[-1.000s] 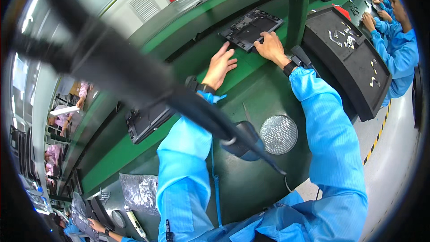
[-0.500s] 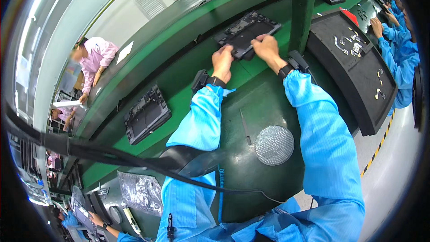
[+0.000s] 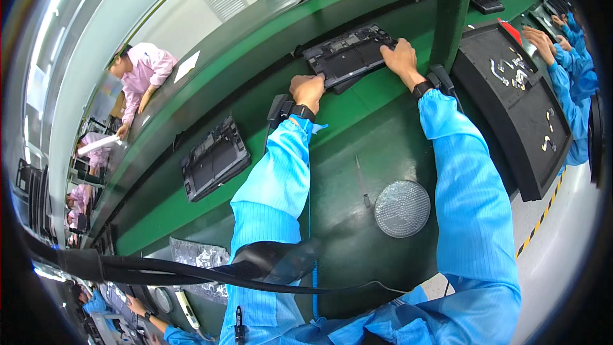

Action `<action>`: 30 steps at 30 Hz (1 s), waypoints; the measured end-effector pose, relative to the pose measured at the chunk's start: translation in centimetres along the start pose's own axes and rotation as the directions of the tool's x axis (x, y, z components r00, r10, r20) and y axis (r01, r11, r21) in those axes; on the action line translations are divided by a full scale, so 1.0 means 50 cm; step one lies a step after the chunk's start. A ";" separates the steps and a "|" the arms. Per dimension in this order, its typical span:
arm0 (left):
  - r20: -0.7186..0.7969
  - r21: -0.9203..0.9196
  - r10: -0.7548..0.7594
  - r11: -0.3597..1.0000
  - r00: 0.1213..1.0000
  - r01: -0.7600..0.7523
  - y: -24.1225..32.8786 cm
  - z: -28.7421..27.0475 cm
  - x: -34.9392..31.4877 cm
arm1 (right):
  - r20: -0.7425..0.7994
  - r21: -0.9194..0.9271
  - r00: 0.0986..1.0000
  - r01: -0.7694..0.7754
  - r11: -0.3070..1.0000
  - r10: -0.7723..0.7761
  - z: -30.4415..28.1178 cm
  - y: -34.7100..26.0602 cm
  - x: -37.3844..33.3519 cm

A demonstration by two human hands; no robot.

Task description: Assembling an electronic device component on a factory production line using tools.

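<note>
Both my arms reach forward over the green bench to an open tablet (image 3: 348, 64), a flat black shell with circuit parts along its far side. Its near left corner is gripped by my left hand (image 3: 308, 91), fingers curled closed. At the right edge, my right hand (image 3: 401, 59) is closed on the rim, thumb side on top. What lies under the tablet is mostly hidden; a dark edge shows below it. A second opened tablet (image 3: 216, 161) lies on the green strip to the left, apart from my hands.
Nearer me are a thin pointed tool (image 3: 362, 182) and a round, clear dimpled dish (image 3: 402, 209). A green post (image 3: 452, 16) rises right of my right hand, beside a black tray (image 3: 504, 108) of small parts. A plastic bag (image 3: 199, 255) lies left. Co-workers sit on both sides.
My hands have moved apart, the left one leftward and the right one rightward along the tablet. The tablet has turned to lie more squarely along the bench. The view has shifted slightly.
</note>
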State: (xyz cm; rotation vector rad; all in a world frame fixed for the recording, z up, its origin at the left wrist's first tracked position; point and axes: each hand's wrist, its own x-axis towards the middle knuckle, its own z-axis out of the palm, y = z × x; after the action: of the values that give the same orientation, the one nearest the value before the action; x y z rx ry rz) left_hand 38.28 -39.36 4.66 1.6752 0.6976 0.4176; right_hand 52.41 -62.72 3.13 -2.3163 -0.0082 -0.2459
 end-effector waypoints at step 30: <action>-0.045 0.101 0.140 0.986 0.989 -0.135 -0.129 -0.273 -0.007 | 0.364 0.434 0.783 0.336 0.836 -0.504 -0.022 0.016 -0.103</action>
State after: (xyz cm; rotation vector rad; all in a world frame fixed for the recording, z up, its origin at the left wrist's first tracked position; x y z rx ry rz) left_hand 28.14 -28.62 1.51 1.8171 0.6507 0.5339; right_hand 47.25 -63.69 2.36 -1.9330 -0.7757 0.0951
